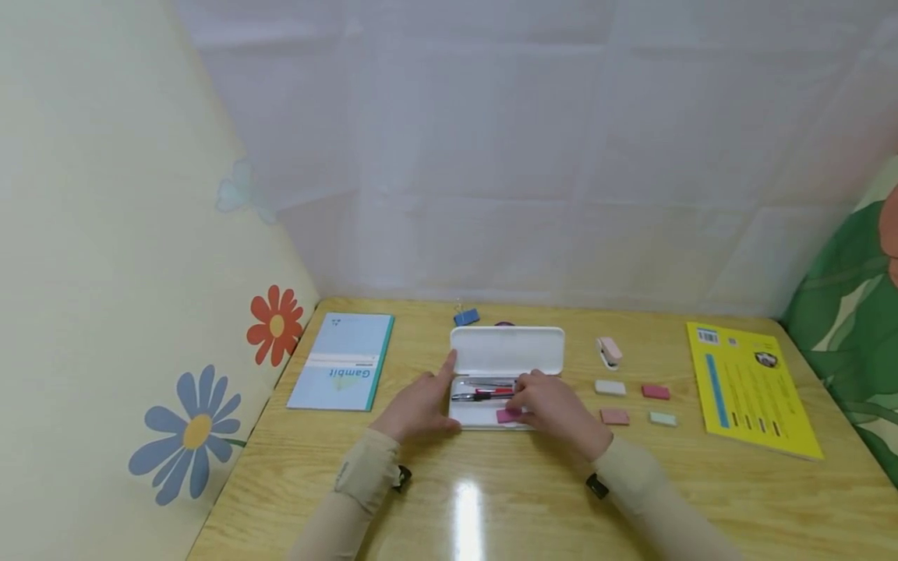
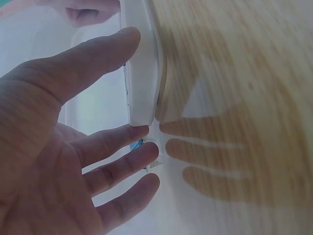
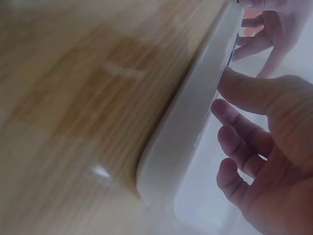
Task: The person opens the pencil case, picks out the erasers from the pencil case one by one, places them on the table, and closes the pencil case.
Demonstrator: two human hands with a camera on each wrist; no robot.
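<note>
Nearest to the camera are two beige sleeves (image 1: 368, 467) above the table (image 1: 540, 506). The left hand (image 1: 418, 407) is spread wide along the left side of a white pencil case (image 1: 473, 418), its thumb touching the wall. The right hand (image 1: 550, 401) has curled fingers at a pink eraser (image 1: 505, 416) inside the case's front part; whether they pinch it, I cannot tell. As I judge, the work is partly done: pens (image 1: 473, 397) and this eraser are in, while four erasers (image 1: 614, 417) and a stapler (image 1: 609, 352) lie outside, and the lid (image 1: 508, 351) is raised. The blue notebook (image 1: 340, 347) reads "Gambit", upside down; the yellow book (image 1: 765, 397) shows a barcode (image 1: 708, 336), but its print is too small to read.
</note>
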